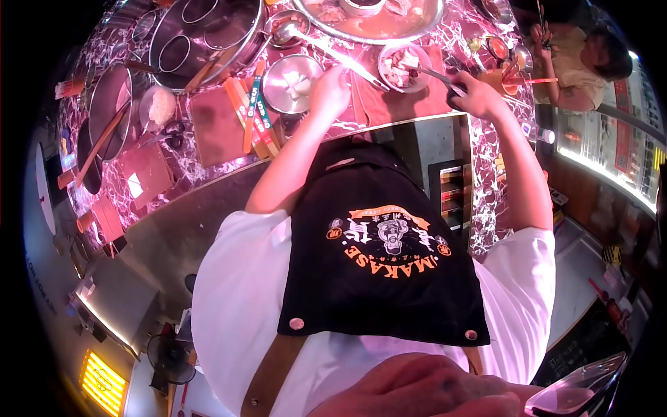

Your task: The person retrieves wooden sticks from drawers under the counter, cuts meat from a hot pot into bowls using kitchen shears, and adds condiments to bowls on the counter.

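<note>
My right hand (476,96) is closed around the dark handle of a metal tool (436,75), perhaps scissors. The tool's far end reaches into a small bowl (383,69) of cut meat pieces (403,64). Beside a metal bowl (272,97) holding white pieces (297,85) is my left hand (331,92), its fingers too blurred to make out. A ladle (286,29) lies at the top, its long handle slanting down between my left hand and the meat bowl.
Large pans (244,61) and a tray of red broth (323,26) stand behind. Numbered sticks (258,111) lie on a brown board (210,135) at left, near a bowl of rice (162,105). A cup of utensils (511,85) stands right. Another person (578,68) is beyond.
</note>
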The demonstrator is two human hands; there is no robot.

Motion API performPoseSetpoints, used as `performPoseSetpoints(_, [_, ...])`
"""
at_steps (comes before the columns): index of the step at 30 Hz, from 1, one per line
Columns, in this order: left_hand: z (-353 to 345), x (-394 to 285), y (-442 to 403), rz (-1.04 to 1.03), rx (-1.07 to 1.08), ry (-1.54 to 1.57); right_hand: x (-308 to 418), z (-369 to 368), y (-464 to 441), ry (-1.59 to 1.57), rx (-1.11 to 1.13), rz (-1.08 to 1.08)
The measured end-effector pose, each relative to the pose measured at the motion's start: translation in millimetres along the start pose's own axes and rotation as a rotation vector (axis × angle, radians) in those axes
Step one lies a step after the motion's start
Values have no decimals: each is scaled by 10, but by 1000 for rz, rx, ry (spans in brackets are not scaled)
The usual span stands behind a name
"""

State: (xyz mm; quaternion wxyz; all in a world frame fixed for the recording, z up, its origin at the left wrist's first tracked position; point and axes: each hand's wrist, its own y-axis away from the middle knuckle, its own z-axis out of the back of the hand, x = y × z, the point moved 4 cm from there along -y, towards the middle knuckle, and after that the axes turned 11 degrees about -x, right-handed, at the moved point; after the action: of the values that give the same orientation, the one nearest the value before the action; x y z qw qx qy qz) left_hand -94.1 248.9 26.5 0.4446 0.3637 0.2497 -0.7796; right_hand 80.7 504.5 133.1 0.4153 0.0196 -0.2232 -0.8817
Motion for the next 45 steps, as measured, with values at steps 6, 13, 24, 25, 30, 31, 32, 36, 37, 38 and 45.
performPoseSetpoints(6, [-662, 39, 180, -77, 118, 7, -166, 66, 290, -46, -81, 138])
performPoseSetpoints(13, [-707, 81, 414, 5, 191, 53, -625, -331, -75, -410, -249, -52])
performPoseSetpoints(24, [-471, 888, 1145, 391, 632, 393, -794, -2201, 1067, -658, -733, -167])
performPoseSetpoints(25, [-488, 1011, 1215, 403, 651, 445, -1007, -2808, 1470, -798, -584, -436])
performPoseSetpoints(30, [-299, 1019, 1529, 422, 831, 197, -1584, -4347, 3416, -1031, -801, -1111])
performPoseSetpoints(31, [-232, 1010, 1641, 409, 853, 187, -1606, -4232, 3581, -1088, -865, -1176])
performPoseSetpoints(32, [-208, 979, 1717, 356, 873, 155, -1646, -4093, 3623, -1116, -881, -1226])
performPoseSetpoints(36, [-98, 959, 2035, 293, 914, 164, -2036, -4100, 3359, -1410, -989, -1264])
performPoseSetpoints(37, [-79, 963, 2091, 286, 894, 196, -2030, -4021, 3302, -1444, -920, -1330])
performPoseSetpoints(38, [-96, 1139, 2139, 314, 890, 177, -2081, -4092, 3247, -1450, -909, -1338])
performPoseSetpoints(45, [580, 2430, 2735, 826, 396, 236, -1310, -4318, 2635, -1259, -958, -843])
